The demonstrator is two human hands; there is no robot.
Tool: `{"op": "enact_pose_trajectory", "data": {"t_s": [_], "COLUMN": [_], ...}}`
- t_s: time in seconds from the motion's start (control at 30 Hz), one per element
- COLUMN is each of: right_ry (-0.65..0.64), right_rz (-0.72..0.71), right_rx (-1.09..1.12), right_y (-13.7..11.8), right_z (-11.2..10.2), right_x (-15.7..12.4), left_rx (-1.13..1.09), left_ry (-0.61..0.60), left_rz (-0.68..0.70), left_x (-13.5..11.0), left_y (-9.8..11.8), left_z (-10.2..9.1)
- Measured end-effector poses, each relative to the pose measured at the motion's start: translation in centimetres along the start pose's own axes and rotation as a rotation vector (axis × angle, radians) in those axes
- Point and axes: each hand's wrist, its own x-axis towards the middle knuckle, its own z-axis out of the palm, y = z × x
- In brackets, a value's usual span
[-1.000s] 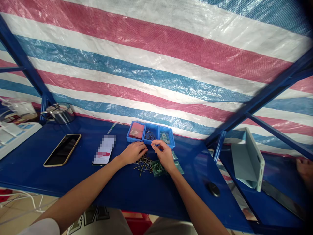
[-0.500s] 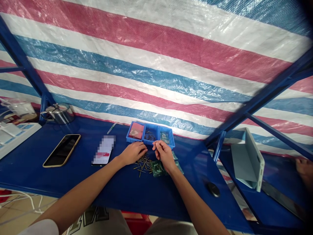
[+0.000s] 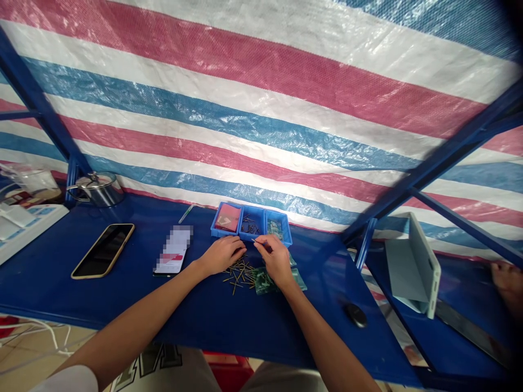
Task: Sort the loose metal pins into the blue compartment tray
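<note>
My left hand (image 3: 223, 253) rests on the blue table (image 3: 204, 310) with its fingers curled over the near edge of a loose pile of small metal pins (image 3: 240, 272); whether it grips anything is hidden. My right hand (image 3: 275, 257) is pinched on one thin pin, held just in front of the blue three-compartment tray (image 3: 251, 224). The tray's left cell holds something red, the middle cell dark pins, the right cell green parts. Small green parts (image 3: 265, 282) lie under my right wrist.
A black phone in a tan case (image 3: 103, 250) and a second phone (image 3: 174, 250) lie to the left. A steel pot (image 3: 97, 188) stands at the back left. A black round object (image 3: 354, 314) lies to the right. A folded tablet case (image 3: 414, 267) and another person's hand (image 3: 506, 280) are on the neighbouring table.
My right hand dipped slightly toward the tray with the pinched pin. My left hand stayed on the pile.
</note>
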Motion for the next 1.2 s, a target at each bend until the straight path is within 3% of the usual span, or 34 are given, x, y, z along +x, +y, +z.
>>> {"op": "enact_pose_trajectory", "data": {"t_s": [0.13, 0.27, 0.4, 0.53, 0.7, 1.0, 1.2], "right_ry": [-0.009, -0.026, -0.062, -0.183, -0.275, -0.210, -0.107], "right_rz": [-0.054, 0.009, 0.197, 0.392, 0.501, 0.548, 0.464], "right_rx": [-0.057, 0.017, 0.296, 0.632, 0.860, 0.927, 0.728], "right_y": [-0.1, 0.1, 0.3, -0.1, -0.9, -0.2, -0.3], "right_z": [-0.2, 0.1, 0.5, 0.2, -0.5, -0.2, -0.1], "right_x": [0.1, 0.0, 0.1, 0.2, 0.4, 0.5, 0.5], "left_rx": [0.003, -0.004, -0.024, -0.022, -0.024, -0.016, -0.009], "left_ry": [0.000, 0.003, 0.011, 0.002, 0.000, -0.003, -0.002], "left_rz": [-0.003, -0.004, 0.000, 0.000, -0.007, -0.003, -0.003], "left_x": [0.0, 0.0, 0.0, 0.1, 0.1, 0.1, 0.1], "left_y": [0.0, 0.1, 0.1, 0.1, 0.1, 0.1, 0.1], "left_z": [0.0, -0.1, -0.1, -0.2, -0.2, -0.2, -0.1]}}
